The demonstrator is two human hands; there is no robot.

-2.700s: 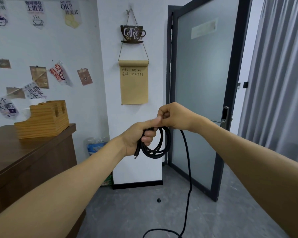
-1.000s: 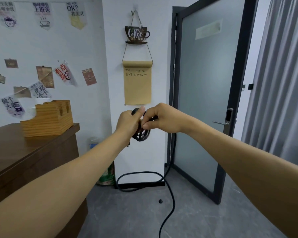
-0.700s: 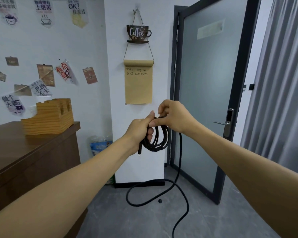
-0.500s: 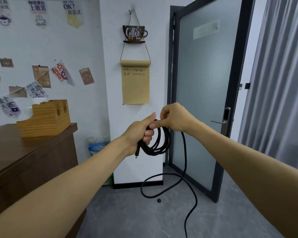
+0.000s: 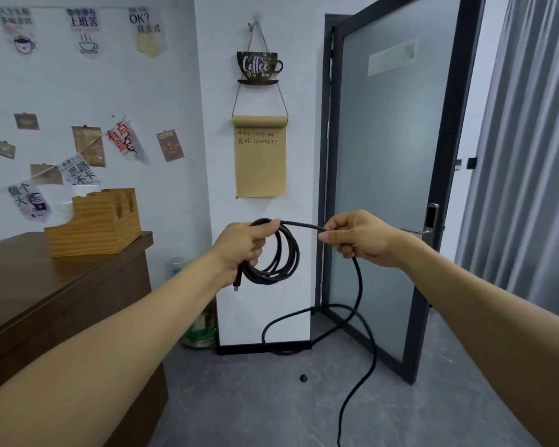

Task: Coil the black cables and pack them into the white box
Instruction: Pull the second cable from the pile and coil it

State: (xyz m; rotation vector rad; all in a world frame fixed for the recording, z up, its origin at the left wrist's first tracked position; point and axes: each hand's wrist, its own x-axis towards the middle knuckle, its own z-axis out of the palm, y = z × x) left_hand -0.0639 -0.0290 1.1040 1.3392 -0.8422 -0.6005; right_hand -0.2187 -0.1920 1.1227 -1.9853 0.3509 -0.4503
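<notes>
A: Half a second ago the two hands were touching at the top of the coil; now the right one has drawn away to the side, and a straight run of cable is stretched between them.

B: Go from the left, then. What does the left hand (image 5: 244,245) do?

A: It grips the coil (image 5: 273,253), fingers curled round the bundled loops, thumb on top. Several turns hang below it, with a plug end (image 5: 237,283) dangling beside the wrist.

B: And the right hand (image 5: 357,235)?

A: It pinches the black cable (image 5: 357,295) just beside the coil. From there the slack drops to the floor (image 5: 239,398), loops near the door (image 5: 384,188) and runs out of view at the bottom.

B: So which step is this?

A: Coiling, I judge, well short of done: much cable lies loose. The next move calls for swinging this run back to the left hand as another loop of matching size, letting the cable slide through the right fingers.

B: The white box?

A: Not in view.
</notes>
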